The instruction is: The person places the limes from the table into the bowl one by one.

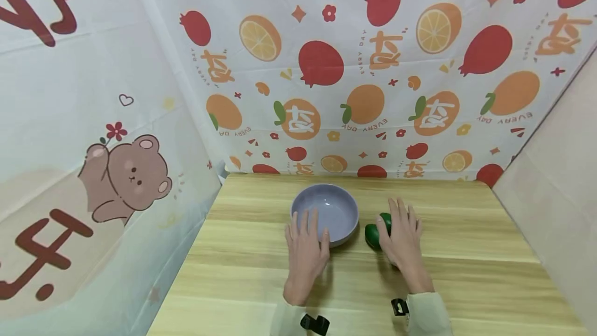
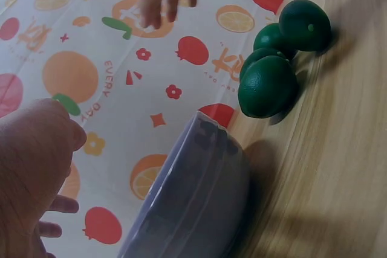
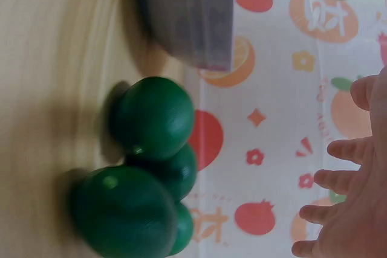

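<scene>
A grey-purple bowl (image 1: 342,214) sits on the wooden table, with its bare inside facing up in the head view. My left hand (image 1: 305,250) hovers over the bowl's near left side, fingers extended and holding nothing. Several dark green limes (image 2: 268,87) lie in a cluster right of the bowl. Above them is my right hand (image 1: 403,237), fingers spread; it hides part of the cluster from the head camera. The right wrist view shows this hand apart from the nearest lime (image 3: 156,118), with nothing in its grasp.
The light wooden table (image 1: 233,253) ends at a fruit-print cloth (image 1: 345,134) behind the bowl. A bear-print cloth (image 1: 154,248) hangs along the left, and a plain pale sheet (image 1: 555,185) borders the right. Both wrists wear black straps (image 1: 314,324).
</scene>
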Demonstrator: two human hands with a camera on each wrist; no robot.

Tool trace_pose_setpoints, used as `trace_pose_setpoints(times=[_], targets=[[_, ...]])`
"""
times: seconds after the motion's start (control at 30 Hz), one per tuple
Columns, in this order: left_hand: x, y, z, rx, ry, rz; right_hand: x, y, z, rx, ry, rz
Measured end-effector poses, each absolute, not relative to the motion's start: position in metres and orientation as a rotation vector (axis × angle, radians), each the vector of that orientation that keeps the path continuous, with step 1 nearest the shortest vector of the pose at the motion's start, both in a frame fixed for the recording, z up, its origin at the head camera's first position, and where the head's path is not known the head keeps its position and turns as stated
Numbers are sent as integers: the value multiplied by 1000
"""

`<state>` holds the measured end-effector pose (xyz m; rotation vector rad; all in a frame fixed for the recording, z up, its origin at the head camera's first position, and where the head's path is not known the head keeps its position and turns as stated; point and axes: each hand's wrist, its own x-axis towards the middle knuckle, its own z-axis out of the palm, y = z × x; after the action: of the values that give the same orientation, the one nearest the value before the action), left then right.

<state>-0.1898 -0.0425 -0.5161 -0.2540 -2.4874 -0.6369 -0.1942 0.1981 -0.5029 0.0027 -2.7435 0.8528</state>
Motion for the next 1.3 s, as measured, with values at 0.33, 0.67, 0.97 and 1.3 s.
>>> trace_pose_setpoints(times=[0.33,0.67,0.97,1.3], targets=[[-201,-43,-512,-283,-2480,-627,-203,210,-498,-20,-2732,868],[-211,-43,-523,-292,-2431,-628,-209,220,-494,-2,-2741,815],[-216,-47,-521,-262,-2503,-641,-213,229,-496,7,-2723,785],[-228,-52,-522,-285,-2503,-629,-221,235,-492,29,-2742,740]])
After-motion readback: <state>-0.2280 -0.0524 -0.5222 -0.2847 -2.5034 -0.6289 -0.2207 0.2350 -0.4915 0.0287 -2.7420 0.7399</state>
